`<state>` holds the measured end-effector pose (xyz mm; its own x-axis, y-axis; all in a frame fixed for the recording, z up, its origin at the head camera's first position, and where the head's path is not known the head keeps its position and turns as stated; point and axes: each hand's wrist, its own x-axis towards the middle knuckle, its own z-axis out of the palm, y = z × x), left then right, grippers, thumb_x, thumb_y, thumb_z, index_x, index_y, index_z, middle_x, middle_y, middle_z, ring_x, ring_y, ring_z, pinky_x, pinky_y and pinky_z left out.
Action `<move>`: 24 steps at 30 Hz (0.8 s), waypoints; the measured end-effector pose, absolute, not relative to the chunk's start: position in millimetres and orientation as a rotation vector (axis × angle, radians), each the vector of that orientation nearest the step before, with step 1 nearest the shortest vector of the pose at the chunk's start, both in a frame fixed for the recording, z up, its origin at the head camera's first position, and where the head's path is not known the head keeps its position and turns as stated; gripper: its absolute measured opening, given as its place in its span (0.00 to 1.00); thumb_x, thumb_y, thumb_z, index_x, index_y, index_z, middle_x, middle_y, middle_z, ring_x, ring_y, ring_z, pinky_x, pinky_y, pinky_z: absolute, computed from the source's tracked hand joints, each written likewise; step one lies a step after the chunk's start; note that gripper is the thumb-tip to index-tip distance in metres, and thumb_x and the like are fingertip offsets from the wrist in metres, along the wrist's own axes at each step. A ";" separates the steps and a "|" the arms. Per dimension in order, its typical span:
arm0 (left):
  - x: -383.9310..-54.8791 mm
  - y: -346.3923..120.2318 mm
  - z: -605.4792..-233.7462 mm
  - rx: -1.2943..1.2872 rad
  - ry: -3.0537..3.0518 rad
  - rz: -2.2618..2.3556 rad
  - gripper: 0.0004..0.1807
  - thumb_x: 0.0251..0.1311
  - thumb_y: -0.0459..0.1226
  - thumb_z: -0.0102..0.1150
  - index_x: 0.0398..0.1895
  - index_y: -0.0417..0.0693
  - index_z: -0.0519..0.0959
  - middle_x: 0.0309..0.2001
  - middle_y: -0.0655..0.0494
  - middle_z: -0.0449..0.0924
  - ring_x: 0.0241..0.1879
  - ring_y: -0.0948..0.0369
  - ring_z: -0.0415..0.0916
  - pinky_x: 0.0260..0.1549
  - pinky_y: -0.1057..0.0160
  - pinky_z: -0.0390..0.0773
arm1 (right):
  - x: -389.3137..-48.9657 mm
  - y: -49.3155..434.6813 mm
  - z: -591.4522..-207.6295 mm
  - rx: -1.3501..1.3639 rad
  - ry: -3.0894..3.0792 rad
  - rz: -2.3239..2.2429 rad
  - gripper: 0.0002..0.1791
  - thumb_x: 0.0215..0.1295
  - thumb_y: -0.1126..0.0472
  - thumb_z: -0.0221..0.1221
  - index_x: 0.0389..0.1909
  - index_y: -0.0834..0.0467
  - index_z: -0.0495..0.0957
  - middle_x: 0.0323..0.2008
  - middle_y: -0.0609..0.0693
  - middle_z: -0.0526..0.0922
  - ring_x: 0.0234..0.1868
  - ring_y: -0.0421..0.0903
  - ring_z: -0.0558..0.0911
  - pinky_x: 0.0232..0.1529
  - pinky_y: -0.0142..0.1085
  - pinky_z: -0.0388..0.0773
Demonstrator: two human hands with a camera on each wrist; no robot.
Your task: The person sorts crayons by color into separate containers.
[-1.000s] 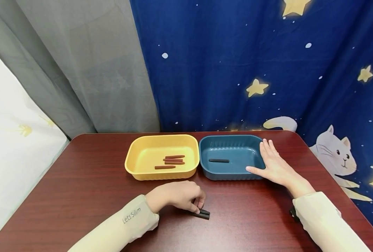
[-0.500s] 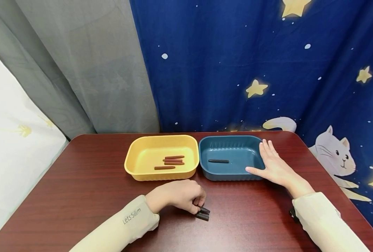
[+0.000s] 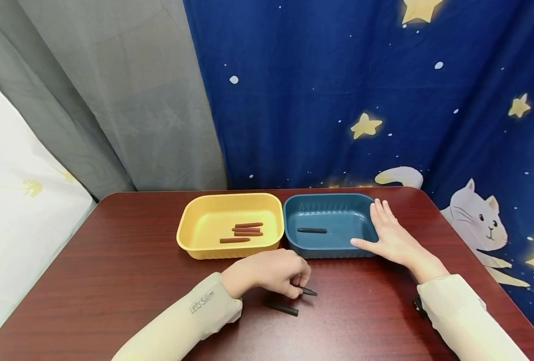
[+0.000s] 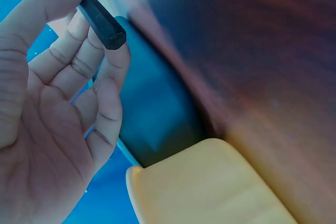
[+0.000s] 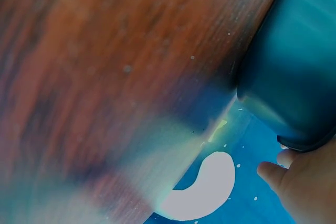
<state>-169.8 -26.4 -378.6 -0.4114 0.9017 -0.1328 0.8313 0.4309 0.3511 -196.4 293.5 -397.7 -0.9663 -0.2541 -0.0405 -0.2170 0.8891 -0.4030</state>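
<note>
My left hand (image 3: 273, 273) pinches a black crayon (image 4: 100, 19) between thumb and fingertips, just in front of the two bins; its pointed end sticks out to the right in the head view. A second black crayon (image 3: 282, 308) lies on the table below that hand. My right hand (image 3: 394, 240) rests with straight, spread fingers at the right end of the blue bin (image 3: 334, 252), thumb over its front rim. One black crayon (image 3: 312, 230) lies inside the blue bin. Several reddish-brown crayons (image 3: 234, 240) lie in the yellow bin (image 3: 199, 220).
The bins stand side by side near the far edge of the dark red wooden table (image 3: 127, 260). Behind it hang a grey curtain (image 3: 158, 100) and a blue curtain (image 3: 294, 125) with stars and a cat. White cloth (image 3: 23, 225) hangs at the left.
My left hand has lifted one of the two black crayons away from the other and moved right and toward the bins. My right hand has stayed at the blue bin.
</note>
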 end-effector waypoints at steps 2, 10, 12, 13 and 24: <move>-172.6 -21.8 -377.0 1.511 2.387 0.336 0.07 0.54 0.38 0.66 0.24 0.57 0.77 0.22 0.69 0.72 0.23 0.75 0.67 0.23 0.80 0.66 | -195.8 294.3 -398.0 -0.361 2.966 -0.614 0.67 0.59 0.28 0.59 0.78 0.68 0.33 0.79 0.65 0.31 0.79 0.63 0.29 0.70 0.70 0.45; -182.6 -14.3 -364.6 1.536 2.419 0.353 0.05 0.55 0.38 0.64 0.26 0.55 0.78 0.22 0.68 0.72 0.23 0.73 0.67 0.24 0.78 0.65 | -196.7 293.8 -399.1 -0.361 2.973 -0.605 0.67 0.59 0.28 0.58 0.78 0.68 0.33 0.79 0.65 0.30 0.79 0.63 0.30 0.71 0.69 0.45; -186.0 -14.6 -359.7 1.546 2.439 0.366 0.03 0.55 0.38 0.64 0.27 0.54 0.79 0.23 0.67 0.73 0.24 0.72 0.68 0.26 0.78 0.66 | -197.3 293.4 -399.1 -0.361 2.974 -0.607 0.67 0.59 0.28 0.58 0.78 0.68 0.33 0.79 0.65 0.31 0.79 0.63 0.30 0.71 0.69 0.45; -187.8 -14.8 -357.2 1.548 2.445 0.376 0.03 0.55 0.38 0.64 0.28 0.54 0.79 0.24 0.66 0.74 0.24 0.72 0.68 0.26 0.78 0.67 | -197.6 293.3 -399.0 -0.360 2.976 -0.605 0.67 0.59 0.28 0.58 0.78 0.68 0.34 0.79 0.65 0.31 0.79 0.63 0.30 0.71 0.69 0.45; -210.3 -0.8 -336.8 1.574 2.459 0.401 0.06 0.59 0.39 0.64 0.26 0.54 0.78 0.24 0.64 0.77 0.26 0.69 0.72 0.29 0.74 0.71 | -199.2 293.9 -400.1 -0.366 2.990 -0.586 0.67 0.59 0.27 0.57 0.77 0.69 0.35 0.79 0.65 0.32 0.79 0.63 0.31 0.72 0.68 0.46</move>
<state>-210.3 -0.8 -336.8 -0.4161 0.9091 -0.0173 0.8565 0.3983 0.3282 -199.2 293.9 -400.1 -0.9689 -0.2462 -0.0254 -0.2184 0.8987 -0.3804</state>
